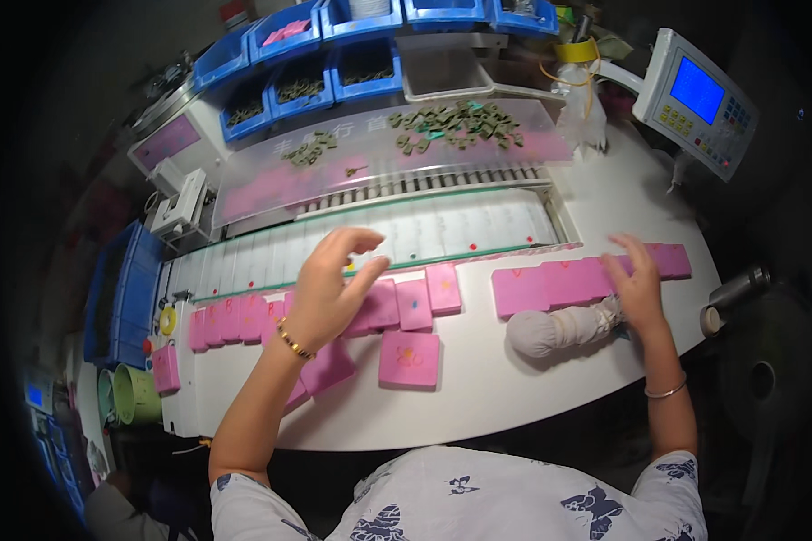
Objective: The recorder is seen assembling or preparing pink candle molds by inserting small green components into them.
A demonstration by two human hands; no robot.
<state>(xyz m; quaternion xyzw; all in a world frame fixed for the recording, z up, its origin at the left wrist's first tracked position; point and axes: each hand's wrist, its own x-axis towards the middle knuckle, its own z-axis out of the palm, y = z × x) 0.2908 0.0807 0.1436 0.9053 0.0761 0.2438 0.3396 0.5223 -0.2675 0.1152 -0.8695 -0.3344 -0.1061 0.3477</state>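
Observation:
My left hand [327,281] is raised over a row of flat pink blocks, its fingers curved, thumb apart, nothing between them. Just right of it lie a pink block with a blue mark [414,307] and another pink block [443,290]. A separate pink block with yellow-red marks [410,361] rests nearer me. My right hand [637,287], slightly blurred, has its fingers apart by a second row of pink blocks [564,283]; whether it touches them I cannot tell. Beneath its wrist side lies a white cloth-wrapped bundle with a rounded end [550,332].
Behind the hands runs a glass-edged tray of white strips [406,233]. Small greenish pieces [456,124] lie on a translucent sheet beyond. Blue bins [366,70] line the back. A blue-screened control panel [697,101] stands right; a blue crate [122,298] and green bin [136,397] stand left.

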